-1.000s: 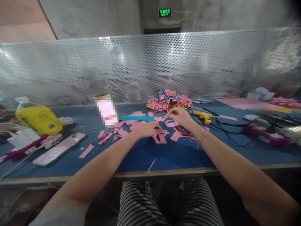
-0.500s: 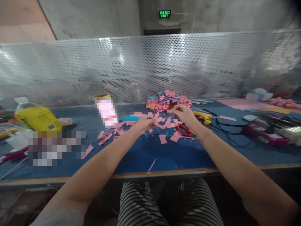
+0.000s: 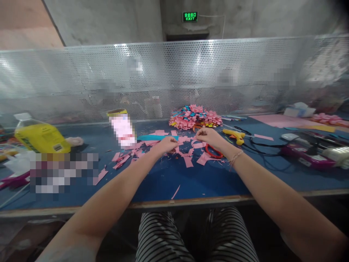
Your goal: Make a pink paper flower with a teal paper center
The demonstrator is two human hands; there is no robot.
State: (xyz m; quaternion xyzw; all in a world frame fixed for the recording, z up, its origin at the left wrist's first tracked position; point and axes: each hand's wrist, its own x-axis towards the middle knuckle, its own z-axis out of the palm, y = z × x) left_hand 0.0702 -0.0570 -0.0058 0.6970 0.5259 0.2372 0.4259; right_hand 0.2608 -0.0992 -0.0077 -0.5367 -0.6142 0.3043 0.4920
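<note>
Grey concrete wall [image 3: 109, 22] rises behind a perforated metal screen [image 3: 169, 72], with a green exit sign [image 3: 190, 16] on it; shapes beyond the screen are dim and partly pixelated, so I cannot make them out. On the blue tabletop [image 3: 163, 187], pink paper pieces [image 3: 188, 161] lie scattered beneath and around my hands; my left hand [image 3: 167, 144] has its fingers gathered narrow beside a blue strip [image 3: 152, 138], covering part of it; my right hand [image 3: 208, 136] is bent in a similar narrow curl, near a pink-and-blue paper cluster [image 3: 193, 116]; I cannot tell whether either one pinches a scrap. Red handles [image 3: 214, 152] show only partly beside my right wrist; a yellow glue gun [image 3: 235, 136] lies to the right of them. At left, a white-capped bottle [image 3: 40, 138] is yellow over most of its body and clear near the neck; a yellow-rimmed canister [image 3: 117, 112] stands behind a bright pixelated rectangle [image 3: 123, 130], its contents out of sight; another pixelated patch [image 3: 64, 173] hides whatever lies below the bottle.
</note>
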